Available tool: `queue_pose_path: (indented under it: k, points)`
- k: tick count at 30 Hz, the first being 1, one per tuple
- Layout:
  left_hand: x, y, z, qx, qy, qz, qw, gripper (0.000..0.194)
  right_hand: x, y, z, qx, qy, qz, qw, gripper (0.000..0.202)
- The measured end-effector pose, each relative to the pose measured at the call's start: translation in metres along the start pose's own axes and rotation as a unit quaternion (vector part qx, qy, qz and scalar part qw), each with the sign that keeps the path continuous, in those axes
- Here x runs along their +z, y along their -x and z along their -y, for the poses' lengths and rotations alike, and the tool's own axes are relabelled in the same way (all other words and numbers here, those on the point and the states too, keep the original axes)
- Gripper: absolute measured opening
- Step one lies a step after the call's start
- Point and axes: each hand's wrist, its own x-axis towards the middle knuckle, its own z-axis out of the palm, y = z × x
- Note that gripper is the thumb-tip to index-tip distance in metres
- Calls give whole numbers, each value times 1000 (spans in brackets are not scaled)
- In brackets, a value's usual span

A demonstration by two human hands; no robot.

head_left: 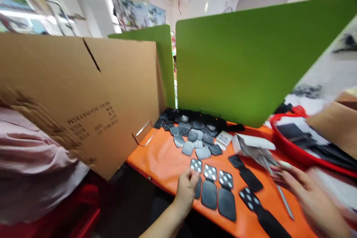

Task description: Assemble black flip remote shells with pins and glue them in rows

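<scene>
My left hand (pixel 186 189) is closed at the table's near edge, thumb and forefinger pinching the lower edge of a black pad with white dots (pixel 196 165). Beside it lie two similar dotted pads (pixel 210 172), each above a larger dark grey pad (pixel 209 194). On the right, my right hand (pixel 304 189) is blurred, its fingers closed around a slim metal stick-like tool (pixel 285 201) that points toward me. Just beyond those fingers is a white box (pixel 252 142) with clear plastic in it. A black strip with a dotted end (pixel 250 199) lies between my hands, near another plain black strip (pixel 249 178).
Many grey and black pads (pixel 192 135) are heaped at the back of the orange table (pixel 167 160). A cardboard sheet (pixel 125 81) and green panels (pixel 237 63) stand around it. A red basin (pixel 281 134) holds dark pieces at right. A person's sleeve (pixel 36 163) shows at left.
</scene>
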Motion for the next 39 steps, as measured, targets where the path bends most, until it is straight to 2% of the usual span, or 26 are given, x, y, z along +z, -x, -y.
queue_pose_path:
  k: [2,4,6,8,12,15,19,23,26,29,35,39]
  points:
    - [6,24,-1,-22,46,38,998,53,4,26,-7,43,-66,22,997,49]
    - [6,39,-4,-60,127,72,987,50,8,50,-13,73,-103,28,992,55]
    - [4,45,-8,-123,216,95,964,44,12,70,-19,98,-126,21,987,55]
    - [2,46,-13,-201,299,115,926,38,13,88,-30,124,-147,11,981,54]
    - [8,41,-12,-329,447,165,815,36,19,114,-56,175,-155,15,972,52]
    - [19,38,-2,-372,498,176,763,38,27,123,-68,181,-139,-1,974,50]
    - [31,34,10,-419,516,173,726,38,31,119,-76,185,-112,36,976,53]
    - [39,31,12,-445,530,195,695,40,28,108,-81,201,-93,55,974,54]
    - [43,31,10,-448,530,219,686,44,31,103,-83,210,-100,85,969,53]
    - [45,31,8,-444,521,229,692,44,38,101,-83,211,-112,100,966,53]
    - [44,30,6,-431,486,196,734,39,48,101,-73,201,-110,102,968,52]
    - [46,32,1,-431,460,203,749,42,55,103,-56,176,-117,105,972,45]
